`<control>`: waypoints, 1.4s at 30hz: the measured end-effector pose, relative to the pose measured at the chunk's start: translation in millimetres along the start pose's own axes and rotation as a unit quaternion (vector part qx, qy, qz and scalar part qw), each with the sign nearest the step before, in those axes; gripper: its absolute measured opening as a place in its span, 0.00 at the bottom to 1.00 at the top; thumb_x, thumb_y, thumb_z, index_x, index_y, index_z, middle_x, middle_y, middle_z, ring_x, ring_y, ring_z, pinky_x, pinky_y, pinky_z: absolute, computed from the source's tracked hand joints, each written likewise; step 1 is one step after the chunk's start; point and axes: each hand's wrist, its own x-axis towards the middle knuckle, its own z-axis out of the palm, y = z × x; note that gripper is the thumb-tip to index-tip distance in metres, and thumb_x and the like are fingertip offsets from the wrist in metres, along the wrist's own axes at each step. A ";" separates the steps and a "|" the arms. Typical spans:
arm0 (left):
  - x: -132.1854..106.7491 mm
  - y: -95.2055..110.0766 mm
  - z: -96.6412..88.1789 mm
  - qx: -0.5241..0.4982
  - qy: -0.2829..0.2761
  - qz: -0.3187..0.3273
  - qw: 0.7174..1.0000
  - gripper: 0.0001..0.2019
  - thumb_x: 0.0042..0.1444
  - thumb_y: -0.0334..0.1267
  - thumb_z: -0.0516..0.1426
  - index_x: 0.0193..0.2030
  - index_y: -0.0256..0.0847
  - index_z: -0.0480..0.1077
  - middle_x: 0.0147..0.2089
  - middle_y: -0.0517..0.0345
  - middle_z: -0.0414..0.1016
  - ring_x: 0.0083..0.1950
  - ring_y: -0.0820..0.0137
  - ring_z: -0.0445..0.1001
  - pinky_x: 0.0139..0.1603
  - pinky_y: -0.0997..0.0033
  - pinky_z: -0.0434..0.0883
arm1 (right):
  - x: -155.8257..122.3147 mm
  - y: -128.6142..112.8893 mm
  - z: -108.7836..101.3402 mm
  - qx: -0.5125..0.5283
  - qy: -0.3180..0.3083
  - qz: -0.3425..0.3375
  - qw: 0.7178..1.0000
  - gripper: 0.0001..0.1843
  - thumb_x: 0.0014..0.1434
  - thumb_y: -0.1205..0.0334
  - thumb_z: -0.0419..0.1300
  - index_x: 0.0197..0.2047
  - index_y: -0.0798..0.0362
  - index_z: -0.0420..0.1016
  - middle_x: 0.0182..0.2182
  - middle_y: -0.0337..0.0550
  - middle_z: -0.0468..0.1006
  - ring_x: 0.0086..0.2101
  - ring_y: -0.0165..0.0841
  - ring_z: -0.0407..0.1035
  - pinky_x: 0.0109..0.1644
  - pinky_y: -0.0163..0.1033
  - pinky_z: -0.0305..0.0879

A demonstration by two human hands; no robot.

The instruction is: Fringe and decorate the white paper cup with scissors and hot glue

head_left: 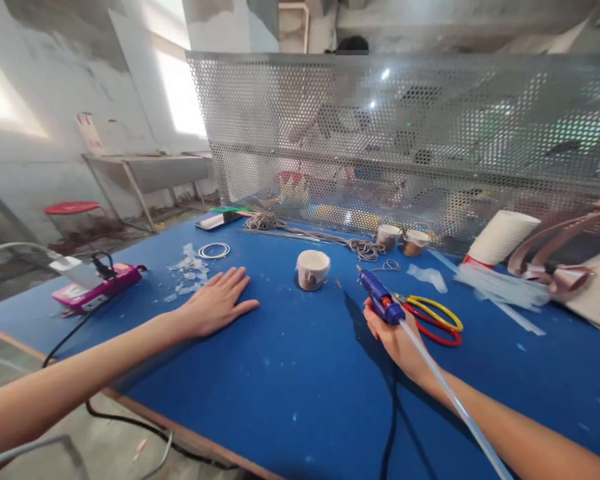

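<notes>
My left hand (219, 301) lies flat on the blue table, palm down with the fingers stretched out, beside a scatter of white scraps (190, 270). In my right hand (395, 337) is a blue glue gun (377, 293), raised over the table with its nozzle pointing away from me. A long clear glue stick (445, 387) runs out of its back end. Between my hands stands a small white cup (313, 270), upright and apart from both. Scissors (437, 320) with one yellow and one red handle lie just right of the glue gun.
A perforated metal screen (405, 133) closes off the table's far side. Near it are grey cord (365, 249), two small cups (416, 242) and a stack of paper cups (503, 237). At left sits a pink power strip (100, 290) with cables. Translucent strips (505, 287) lie at right.
</notes>
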 end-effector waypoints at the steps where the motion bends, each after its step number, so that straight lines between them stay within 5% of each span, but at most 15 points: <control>1: -0.3 0.8 -1.2 0.008 0.012 -0.019 1.000 0.36 0.61 0.61 0.46 0.65 0.34 0.62 0.70 0.36 0.55 0.71 0.46 0.51 0.68 0.41 0.51 | 0.2 0.5 0.4 -0.001 -0.001 -0.001 1.000 0.13 0.55 0.51 0.59 0.37 0.52 0.68 0.21 0.38 0.71 0.21 0.33 0.66 0.24 0.37 0.62; 4: -11.4 42.9 -11.1 -0.058 -0.034 0.133 0.989 0.35 0.62 0.60 0.46 0.69 0.39 0.56 0.72 0.44 0.48 0.73 0.52 0.48 0.69 0.46 0.50 | 0.0 -1.2 0.2 -0.003 0.002 -0.001 1.000 0.13 0.55 0.51 0.60 0.37 0.52 0.69 0.20 0.37 0.70 0.21 0.33 0.66 0.25 0.38 0.63; 6: -19.9 77.9 -16.7 -0.111 -0.110 0.298 0.942 0.34 0.61 0.60 0.49 0.69 0.46 0.54 0.72 0.51 0.52 0.72 0.59 0.51 0.71 0.54 0.48 | -0.7 -3.1 -0.7 -0.004 0.004 0.004 1.000 0.15 0.54 0.50 0.60 0.37 0.53 0.69 0.20 0.37 0.70 0.20 0.33 0.65 0.26 0.38 0.64; 8: -22.1 92.1 -17.6 -0.125 -0.146 0.349 0.917 0.33 0.62 0.58 0.49 0.70 0.45 0.53 0.71 0.53 0.53 0.72 0.62 0.51 0.72 0.59 0.46 | -1.3 -3.7 -1.3 0.002 0.003 0.011 1.000 0.16 0.54 0.49 0.60 0.37 0.53 0.69 0.20 0.37 0.70 0.20 0.32 0.65 0.26 0.38 0.64; 12: -1.9 47.0 -7.6 -0.073 -0.049 0.210 0.974 0.30 0.62 0.58 0.49 0.66 0.45 0.61 0.69 0.49 0.60 0.69 0.59 0.59 0.69 0.55 0.53 | -1.0 -0.9 -0.3 0.005 -0.003 0.007 1.000 0.15 0.55 0.49 0.60 0.37 0.53 0.69 0.23 0.39 0.72 0.21 0.33 0.66 0.25 0.37 0.64; 14: 14.5 17.0 -6.3 -0.011 0.030 0.118 0.993 0.25 0.60 0.58 0.50 0.54 0.43 0.73 0.59 0.45 0.73 0.61 0.54 0.70 0.63 0.54 0.62 | 0.1 -1.1 0.7 0.001 -0.008 0.003 1.000 0.14 0.54 0.50 0.61 0.37 0.52 0.69 0.23 0.40 0.73 0.22 0.33 0.67 0.25 0.37 0.63; 16: 30.7 3.5 -11.6 0.011 0.057 0.111 0.992 0.20 0.63 0.51 0.48 0.41 0.45 0.78 0.47 0.50 0.81 0.48 0.59 0.78 0.54 0.59 0.69 | 1.1 -4.0 0.9 -0.003 -0.016 0.001 1.000 0.13 0.53 0.51 0.61 0.36 0.52 0.69 0.23 0.40 0.73 0.22 0.33 0.67 0.24 0.36 0.62; 20: 58.2 29.9 -27.9 -0.065 0.201 0.184 0.960 0.17 0.64 0.42 0.46 0.43 0.43 0.76 0.44 0.51 0.79 0.46 0.64 0.75 0.49 0.63 0.72 | 1.9 -11.0 -0.3 -0.006 -0.021 -0.010 1.000 0.13 0.52 0.52 0.60 0.35 0.51 0.68 0.25 0.41 0.74 0.23 0.33 0.67 0.23 0.35 0.61; 22: 69.3 52.0 -32.0 -0.090 0.227 0.215 0.946 0.15 0.64 0.40 0.47 0.42 0.41 0.75 0.44 0.50 0.79 0.46 0.64 0.74 0.49 0.62 0.72 | 2.1 -11.1 -0.1 -0.002 -0.023 -0.022 0.999 0.11 0.53 0.53 0.59 0.35 0.51 0.67 0.27 0.42 0.75 0.24 0.33 0.68 0.25 0.35 0.63; 27: 87.6 82.1 -30.4 -0.022 0.216 0.199 0.956 0.12 0.63 0.39 0.50 0.38 0.41 0.75 0.40 0.52 0.77 0.42 0.63 0.72 0.45 0.61 0.71 | 3.4 -4.5 3.8 0.011 -0.025 -0.044 0.999 0.08 0.55 0.56 0.56 0.35 0.50 0.66 0.28 0.42 0.76 0.28 0.35 0.70 0.34 0.39 0.68; 34: 96.5 77.8 -28.0 0.049 0.167 0.199 0.964 0.10 0.61 0.39 0.53 0.33 0.42 0.74 0.35 0.53 0.76 0.37 0.64 0.70 0.37 0.65 0.67 | 4.5 -7.3 4.0 0.013 -0.030 -0.054 0.998 0.06 0.54 0.59 0.56 0.35 0.51 0.65 0.28 0.41 0.75 0.27 0.34 0.68 0.36 0.40 0.67; 38: 98.2 68.5 -38.6 0.037 0.127 0.224 0.966 0.06 0.58 0.37 0.56 0.38 0.41 0.75 0.41 0.52 0.78 0.42 0.62 0.73 0.43 0.61 0.69 | 5.1 -2.8 6.1 0.022 -0.037 -0.057 0.997 0.04 0.54 0.60 0.56 0.34 0.50 0.65 0.27 0.37 0.72 0.26 0.32 0.66 0.33 0.37 0.65; 42: 96.6 70.3 -50.5 -0.034 0.081 0.224 0.971 0.14 0.54 0.38 0.58 0.48 0.40 0.73 0.50 0.48 0.77 0.51 0.60 0.73 0.52 0.58 0.69 | 5.7 -1.5 8.1 0.038 -0.034 -0.059 0.997 0.04 0.53 0.62 0.57 0.33 0.50 0.65 0.25 0.35 0.70 0.25 0.30 0.64 0.31 0.35 0.63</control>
